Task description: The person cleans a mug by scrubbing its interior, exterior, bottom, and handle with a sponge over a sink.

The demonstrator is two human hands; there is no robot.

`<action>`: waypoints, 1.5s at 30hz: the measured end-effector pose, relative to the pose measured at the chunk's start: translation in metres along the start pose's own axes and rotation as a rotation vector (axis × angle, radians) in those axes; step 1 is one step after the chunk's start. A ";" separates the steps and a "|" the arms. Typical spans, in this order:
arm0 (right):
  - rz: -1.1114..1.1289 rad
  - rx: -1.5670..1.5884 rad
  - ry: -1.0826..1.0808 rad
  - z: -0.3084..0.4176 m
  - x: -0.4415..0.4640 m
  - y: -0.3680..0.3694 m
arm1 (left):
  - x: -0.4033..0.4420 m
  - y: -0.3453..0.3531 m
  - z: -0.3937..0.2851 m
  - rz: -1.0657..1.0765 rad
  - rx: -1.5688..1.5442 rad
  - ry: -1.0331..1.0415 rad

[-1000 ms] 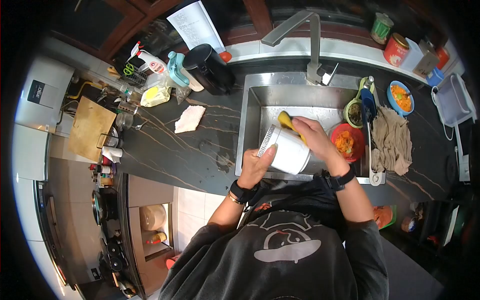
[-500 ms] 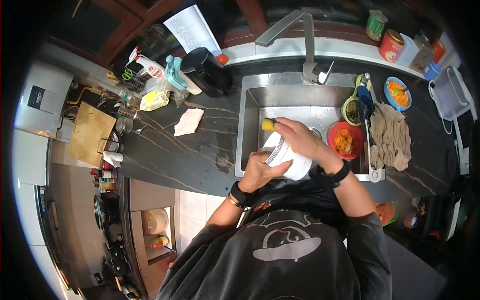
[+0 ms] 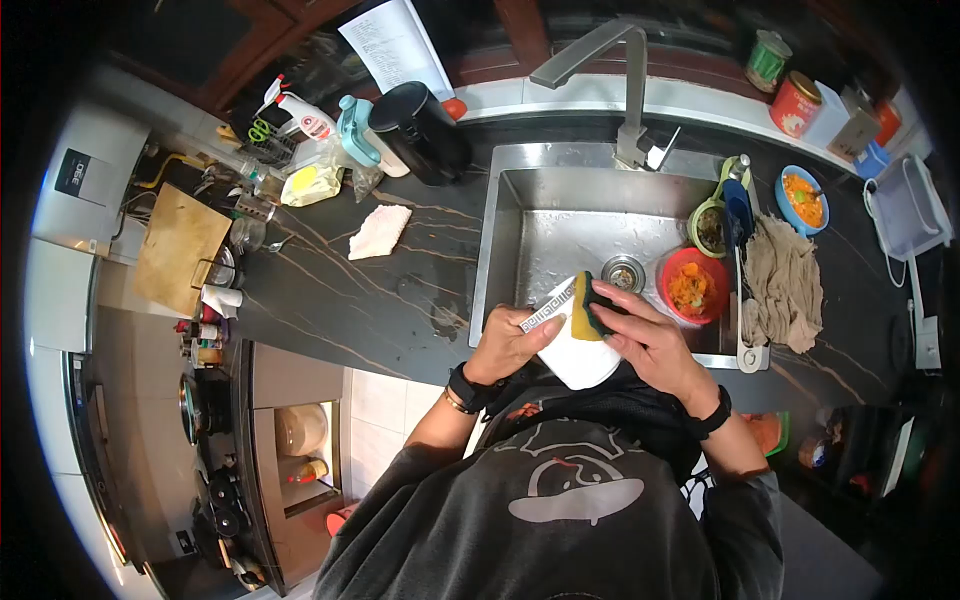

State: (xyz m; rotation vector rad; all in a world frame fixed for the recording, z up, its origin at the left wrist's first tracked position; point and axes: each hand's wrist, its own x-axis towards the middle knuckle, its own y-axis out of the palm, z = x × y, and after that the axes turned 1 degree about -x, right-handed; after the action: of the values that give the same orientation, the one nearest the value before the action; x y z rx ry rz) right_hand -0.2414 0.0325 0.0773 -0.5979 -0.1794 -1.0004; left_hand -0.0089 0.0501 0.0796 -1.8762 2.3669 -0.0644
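Observation:
At the sink's front edge, my left hand [image 3: 507, 347] grips a white bowl [image 3: 580, 366] with a dark key-pattern band along its rim. The bowl is tilted, its rim towards the upper left. My right hand [image 3: 655, 348] is closed on a yellow sponge [image 3: 586, 318] with a dark green scouring side. The sponge's yellow face presses on the bowl near the band. Behind them lies the steel sink [image 3: 508, 235], its drain [image 3: 624, 274] showing past my right fingers. A red bowl [image 3: 665, 283] of orange food scraps sits in the sink at right.
A tall faucet [image 3: 632, 110] rises behind the sink. Along its right side are a green strainer [image 3: 706, 232] with dark contents and a beige cloth [image 3: 783, 285]. A blue bowl [image 3: 800, 215] of orange food stands farther right. A pink cloth [image 3: 379, 232] and black pitcher [image 3: 420, 135] are left.
My right hand has moved right and down, drawing the sponge from beyond the bowl's far side onto its near side. The bowl has turned in my left hand.

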 end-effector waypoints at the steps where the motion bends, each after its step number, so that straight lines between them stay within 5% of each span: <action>1: -0.015 -0.001 -0.004 0.003 -0.002 0.000 | 0.000 -0.002 0.000 0.009 0.025 -0.005; 11: -0.168 -0.124 -0.044 0.020 0.030 0.017 | 0.003 0.006 0.016 -0.025 0.044 0.036; 45: -0.050 -0.506 -0.181 0.013 0.009 0.024 | 0.016 0.007 -0.001 -0.375 0.162 0.030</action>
State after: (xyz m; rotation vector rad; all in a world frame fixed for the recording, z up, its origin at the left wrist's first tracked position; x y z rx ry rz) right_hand -0.2145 0.0423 0.0822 -1.1520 -0.0996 -1.0447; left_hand -0.0196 0.0358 0.0789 -2.2181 1.9269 -0.3094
